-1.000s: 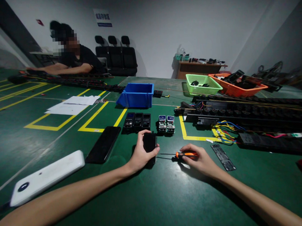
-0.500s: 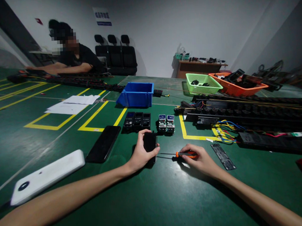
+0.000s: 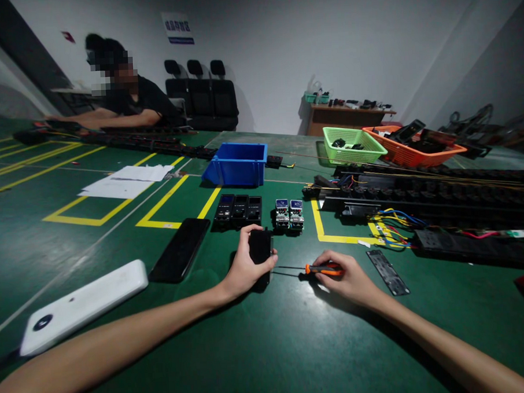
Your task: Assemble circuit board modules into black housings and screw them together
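Note:
My left hand (image 3: 244,268) grips a small black box-shaped device (image 3: 259,247), thumb and fingers around its sides, on the green table. In my right hand (image 3: 344,276) is a screwdriver (image 3: 323,268) with an orange and black handle. Its thin shaft points left, and the tip reaches the device's right side; whether it sits in a screw cannot be made out. Just beyond the device stand several black modules (image 3: 239,211) in a row. Beside them are two small circuit boards (image 3: 289,215) with display tops. A flat dark cover plate (image 3: 387,272) lies right of my right hand.
A black phone (image 3: 180,250) and a white handheld device (image 3: 84,308) lie at the left. Behind are a blue bin (image 3: 238,164), a green basket (image 3: 353,146) and an orange basket (image 3: 416,147). Long black rails with wires (image 3: 422,192) fill the right. A co-worker (image 3: 130,106) sits far left.
Almost nothing differs. The fingers of my right hand have shifted slightly on the screwdriver handle; my left hand and the device stay in place.

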The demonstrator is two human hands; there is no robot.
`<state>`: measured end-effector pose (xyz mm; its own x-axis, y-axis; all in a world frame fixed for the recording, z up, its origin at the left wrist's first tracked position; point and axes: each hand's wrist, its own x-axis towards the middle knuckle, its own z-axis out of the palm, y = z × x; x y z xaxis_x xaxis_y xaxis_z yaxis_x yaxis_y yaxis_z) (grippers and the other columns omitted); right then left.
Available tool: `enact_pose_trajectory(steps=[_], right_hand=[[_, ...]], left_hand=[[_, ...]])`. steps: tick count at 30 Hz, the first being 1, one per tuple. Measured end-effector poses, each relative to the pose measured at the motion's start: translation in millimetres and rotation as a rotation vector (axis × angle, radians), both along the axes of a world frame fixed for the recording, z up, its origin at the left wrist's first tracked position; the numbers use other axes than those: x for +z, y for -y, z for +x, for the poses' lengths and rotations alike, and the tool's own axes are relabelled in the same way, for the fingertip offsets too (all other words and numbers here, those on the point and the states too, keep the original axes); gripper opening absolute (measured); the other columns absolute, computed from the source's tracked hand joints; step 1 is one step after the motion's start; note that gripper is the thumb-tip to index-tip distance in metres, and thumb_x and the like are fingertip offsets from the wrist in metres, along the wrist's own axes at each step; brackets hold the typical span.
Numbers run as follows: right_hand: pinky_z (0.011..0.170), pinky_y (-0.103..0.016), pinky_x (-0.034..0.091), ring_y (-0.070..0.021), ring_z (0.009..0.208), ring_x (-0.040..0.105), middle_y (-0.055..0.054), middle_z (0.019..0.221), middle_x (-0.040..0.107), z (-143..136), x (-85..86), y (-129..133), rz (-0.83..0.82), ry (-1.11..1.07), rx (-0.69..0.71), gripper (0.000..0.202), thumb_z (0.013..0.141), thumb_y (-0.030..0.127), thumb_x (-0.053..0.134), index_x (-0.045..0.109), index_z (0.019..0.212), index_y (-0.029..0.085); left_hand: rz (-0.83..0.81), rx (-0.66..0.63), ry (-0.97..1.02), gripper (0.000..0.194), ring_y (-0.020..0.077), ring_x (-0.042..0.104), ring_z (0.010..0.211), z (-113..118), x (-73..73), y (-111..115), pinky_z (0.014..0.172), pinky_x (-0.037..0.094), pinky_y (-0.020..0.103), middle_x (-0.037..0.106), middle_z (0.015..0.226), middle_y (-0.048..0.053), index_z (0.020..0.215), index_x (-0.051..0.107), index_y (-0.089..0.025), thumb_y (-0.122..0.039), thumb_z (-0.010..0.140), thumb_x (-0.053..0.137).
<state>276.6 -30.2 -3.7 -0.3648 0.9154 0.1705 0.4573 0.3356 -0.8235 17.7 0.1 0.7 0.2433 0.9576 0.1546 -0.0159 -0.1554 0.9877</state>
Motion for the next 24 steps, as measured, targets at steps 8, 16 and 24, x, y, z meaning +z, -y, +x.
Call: enact_pose_trajectory(steps=[8, 16, 24], right_hand=[[0.07, -0.029, 0.052, -0.0185, 0.078, 0.066, -0.007, 0.088, 0.07, 0.7, 1.4, 0.1, -0.039, 0.011, -0.017, 0.017, 0.083, 0.03, 0.063, 0.064, 0.093, 0.016], [0.071, -0.03, 0.051, -0.0184, 0.078, 0.065, -0.007, 0.088, 0.069, 0.9, 3.3, -0.2, 0.042, 0.008, 0.003, 0.013, 0.083, 0.026, 0.063, 0.065, 0.092, 0.017], [0.076, -0.035, 0.048, -0.02, 0.084, 0.062, -0.006, 0.088, 0.066, -0.3, 3.8, -3.6, 0.207, 0.004, 0.034, 0.009, 0.079, 0.014, 0.063, 0.065, 0.085, 0.02]], left_hand=[[-0.011, -0.009, 0.002, 0.061, 0.016, 0.065, 0.076, 0.1, 0.9, 1.2, 0.063, 0.055, 0.028, 0.061, 0.091, 0.001, 0.119, 0.029, -0.026, -0.026, 0.074, 0.07], [0.0, -0.007, 0.003, 0.06, 0.0153, 0.064, 0.076, 0.2, 2.3, 1.7, 0.065, 0.054, 0.029, 0.061, 0.091, 0.001, 0.119, 0.029, -0.026, -0.027, 0.075, 0.07], [0.021, 0.012, -0.017, 0.061, 0.0166, 0.064, 0.082, 0.6, 1.9, 2.0, 0.073, 0.053, 0.032, 0.06, 0.093, 0.001, 0.12, 0.031, -0.026, -0.029, 0.075, 0.071]])
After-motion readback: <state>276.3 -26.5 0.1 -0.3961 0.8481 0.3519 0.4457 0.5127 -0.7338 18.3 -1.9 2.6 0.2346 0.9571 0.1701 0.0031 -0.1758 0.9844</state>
